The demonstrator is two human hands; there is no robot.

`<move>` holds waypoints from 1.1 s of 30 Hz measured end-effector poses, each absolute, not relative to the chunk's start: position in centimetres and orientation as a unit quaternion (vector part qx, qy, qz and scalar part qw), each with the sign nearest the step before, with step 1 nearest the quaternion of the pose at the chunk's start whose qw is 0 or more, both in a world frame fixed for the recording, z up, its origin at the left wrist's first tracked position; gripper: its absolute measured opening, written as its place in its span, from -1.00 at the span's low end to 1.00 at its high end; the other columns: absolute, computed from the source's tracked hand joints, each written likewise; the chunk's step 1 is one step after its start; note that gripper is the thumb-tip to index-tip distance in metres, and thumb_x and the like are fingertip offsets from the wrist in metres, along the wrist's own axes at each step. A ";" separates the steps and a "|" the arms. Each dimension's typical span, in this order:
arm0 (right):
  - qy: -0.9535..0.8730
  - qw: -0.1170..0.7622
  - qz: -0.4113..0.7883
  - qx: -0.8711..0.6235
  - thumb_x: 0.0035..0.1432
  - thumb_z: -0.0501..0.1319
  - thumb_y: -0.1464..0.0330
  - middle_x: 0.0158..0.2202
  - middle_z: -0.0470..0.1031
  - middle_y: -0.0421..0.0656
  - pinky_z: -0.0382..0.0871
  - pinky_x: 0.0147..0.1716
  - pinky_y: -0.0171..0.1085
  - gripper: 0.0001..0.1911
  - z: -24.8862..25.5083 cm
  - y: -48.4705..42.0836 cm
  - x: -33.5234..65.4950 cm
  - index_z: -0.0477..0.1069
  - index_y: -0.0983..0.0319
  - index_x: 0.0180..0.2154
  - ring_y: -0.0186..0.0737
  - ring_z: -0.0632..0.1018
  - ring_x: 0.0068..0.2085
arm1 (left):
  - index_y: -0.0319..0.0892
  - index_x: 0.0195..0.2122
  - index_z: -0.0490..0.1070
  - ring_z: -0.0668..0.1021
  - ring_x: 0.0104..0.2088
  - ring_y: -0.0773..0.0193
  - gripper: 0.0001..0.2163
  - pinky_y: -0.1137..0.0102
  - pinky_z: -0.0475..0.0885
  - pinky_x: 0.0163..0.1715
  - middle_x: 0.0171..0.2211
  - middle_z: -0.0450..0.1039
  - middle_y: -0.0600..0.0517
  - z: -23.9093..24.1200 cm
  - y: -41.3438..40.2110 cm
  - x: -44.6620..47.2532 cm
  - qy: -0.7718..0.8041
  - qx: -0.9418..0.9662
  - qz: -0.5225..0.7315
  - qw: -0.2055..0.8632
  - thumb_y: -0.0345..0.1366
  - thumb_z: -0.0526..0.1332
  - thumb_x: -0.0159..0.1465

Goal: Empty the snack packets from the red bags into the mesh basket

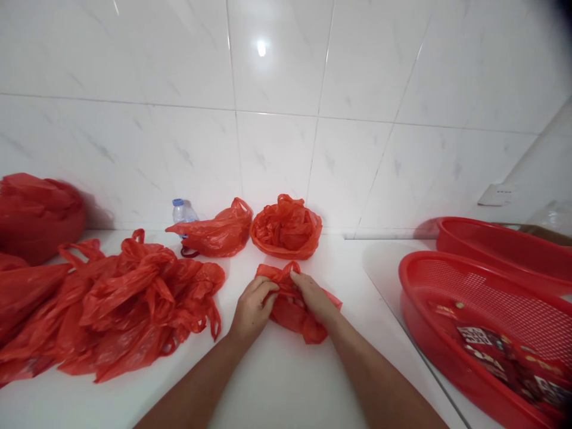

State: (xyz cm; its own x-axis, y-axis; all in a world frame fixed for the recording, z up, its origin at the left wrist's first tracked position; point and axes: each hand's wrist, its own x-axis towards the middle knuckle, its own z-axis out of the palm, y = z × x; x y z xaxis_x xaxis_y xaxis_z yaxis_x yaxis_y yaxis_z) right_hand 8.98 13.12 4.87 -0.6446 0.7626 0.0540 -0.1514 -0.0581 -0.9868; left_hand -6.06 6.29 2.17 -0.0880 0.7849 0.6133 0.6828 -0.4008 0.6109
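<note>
A small red plastic bag (292,313) lies on the white counter (277,381) in front of me. My left hand (251,307) grips its left side with curled fingers. My right hand (315,296) pinches its upper right part, fingers closed on the plastic. The two hands nearly touch over the bag's top edge. Just behind it stands a filled red bag (286,227) with its mouth open and crumpled.
A heap of empty red bags (129,301) covers the counter's left. Another tied red bag (214,233) and a water bottle (182,211) stand by the tiled wall. A full red sack (38,214) sits far left. Two red baskets (487,298) with snack packets (509,354) are at right.
</note>
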 end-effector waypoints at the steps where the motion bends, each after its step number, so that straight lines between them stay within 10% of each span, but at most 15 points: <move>1: -0.591 0.338 0.688 -0.250 0.16 0.07 0.00 -0.63 0.31 -0.26 0.01 -0.63 -0.37 -0.55 4.7 13.4 9.0 0.28 0.22 -0.52 -0.41 0.21 -0.64 | -0.11 -0.28 0.40 0.47 -0.21 0.26 -0.85 0.34 0.39 -0.15 -0.26 0.39 0.01 2.2 6.3 -6.0 0.550 0.671 0.495 0.050 -0.42 0.07 0.25; 25: -0.545 0.280 0.746 -0.260 0.11 0.01 -0.12 -0.70 0.24 -0.27 0.16 -0.50 -0.32 -0.40 2.6 14.9 11.3 0.45 0.25 -0.51 -0.35 0.27 -0.59 | -0.10 -0.41 0.30 0.43 -0.44 0.29 -0.91 0.45 0.25 -0.47 -0.47 0.37 0.12 1.5 5.9 -5.5 0.617 0.574 0.520 0.140 -0.28 0.09 0.23; 29: -0.623 0.257 0.705 -0.220 0.02 0.30 0.16 -0.37 0.51 -0.19 0.29 -0.22 -0.25 -0.69 3.1 14.9 11.5 0.54 0.21 -0.23 -0.26 0.47 -0.32 | -0.11 -0.43 0.26 0.37 -0.47 0.32 -0.91 0.46 0.24 -0.48 -0.52 0.29 0.14 1.2 6.0 -5.8 0.626 0.579 0.506 0.134 -0.33 0.06 0.22; 33: -0.636 0.225 0.714 -0.185 -0.08 0.37 0.32 -0.09 0.49 -0.16 0.28 -0.06 -0.17 -0.47 3.7 14.9 11.6 0.43 0.11 0.00 -0.17 0.47 -0.09 | -0.12 -0.42 0.26 0.38 -0.45 0.34 -0.92 0.46 0.25 -0.46 -0.49 0.31 0.14 0.9 6.2 -5.9 0.625 0.579 0.506 0.134 -0.38 0.04 0.21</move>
